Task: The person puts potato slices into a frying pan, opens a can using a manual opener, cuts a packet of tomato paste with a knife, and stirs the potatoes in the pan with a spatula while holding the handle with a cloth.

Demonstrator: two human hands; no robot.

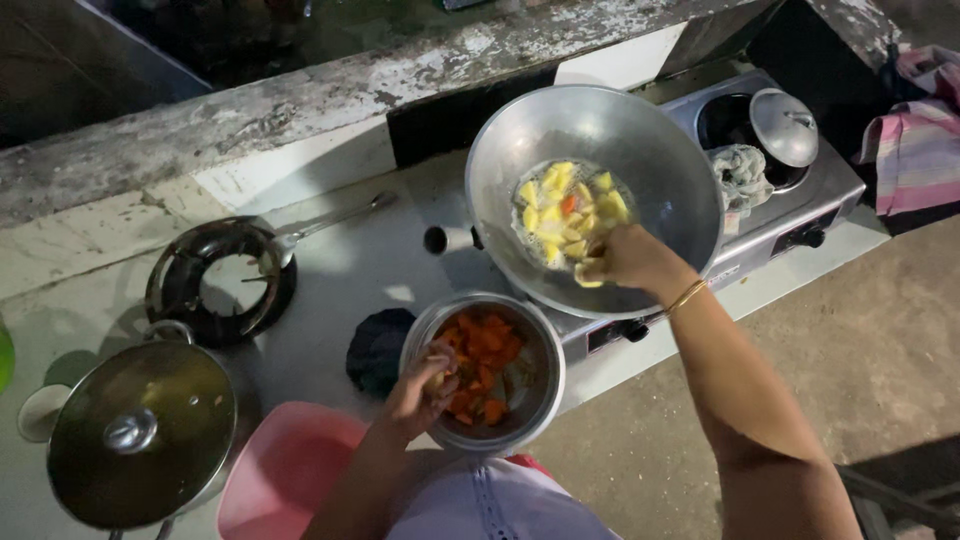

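At your far left on the pale bench (340, 270) sits a round pot with a smooth metal lid (140, 430), its knob in the middle. Just behind it stands a dark ring burner (220, 280) with a long shiny spoon (330, 218) lying across its rim. A soft pink tub (285, 470) is close against your body, just beside the pot. Between the burner and the bowl lies a dark round pad (378, 348).

Your left hand (425, 385) reaches into the small metal bowl (535, 385), fingers curled in a narrow grip over the orange and yellow vegetable chunks (485, 365); you cannot tell for sure whether it has closed on a piece.

Further right, the wide, dull-grey wok (640, 140) sits on the steel gas stove (820, 195), with yellow potato cubes (570, 210) in liquid at its bottom. Your right hand (625, 258), a thin gold bangle (686, 296) at the wrist, hovers over the wok's near rim, its grip closed around a few yellow pieces.

On the stove's other burner a small domed lid (785, 125) rests tilted, with a crumpled cloth (742, 175) just beside it. A pink striped cloth (915, 150) lies at the far right. Behind everything runs a rough, flaking concrete ledge (330, 90).
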